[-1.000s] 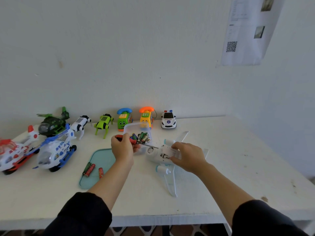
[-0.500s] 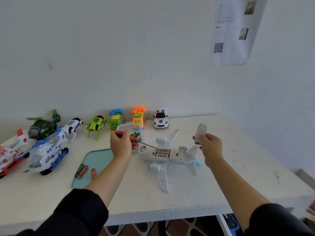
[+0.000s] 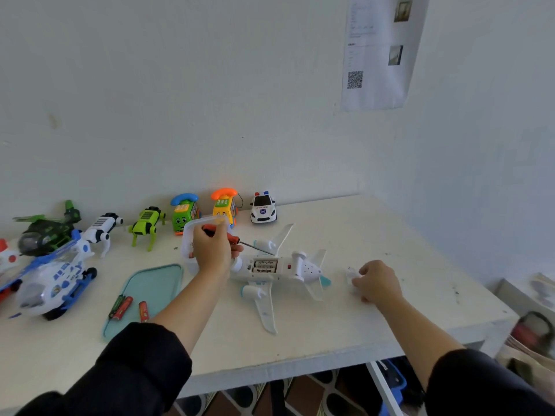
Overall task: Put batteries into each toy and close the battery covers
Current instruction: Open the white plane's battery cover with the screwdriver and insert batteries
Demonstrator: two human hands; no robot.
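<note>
1. Nearest on the table [image 3: 300, 340]: teal lid [image 3: 150, 292] at left with three loose batteries [image 3: 124, 307] on its near end, red and green ones.
2. Right hand [image 3: 377, 280] down on the tabletop right of the plane, fingers curled over a small white piece, looks like the battery cover [image 3: 352, 277]. Mostly hidden, so can't swear to it.
3. Toy plane [image 3: 279, 271] belly-up mid-table, compartment open, two cells visible inside, labels up.
4. Left hand [image 3: 211, 250] wrapped round a red-handled screwdriver [image 3: 237, 240], tip pointing right over the plane, not touching it as far as can be told. Clear plastic box [image 3: 192, 235] just behind that hand.
5. Step-wise: probably mid-plane, cover off and parked. Next up likely checking or swapping cells, then seating the cover and driving the screw. Needs the cover lined up square first.
6. Further back: helicopters [image 3: 57, 277], robot dogs [image 3: 147, 220], two phone toys [image 3: 184, 213], police car [image 3: 262, 207] lined along the wall.
</note>
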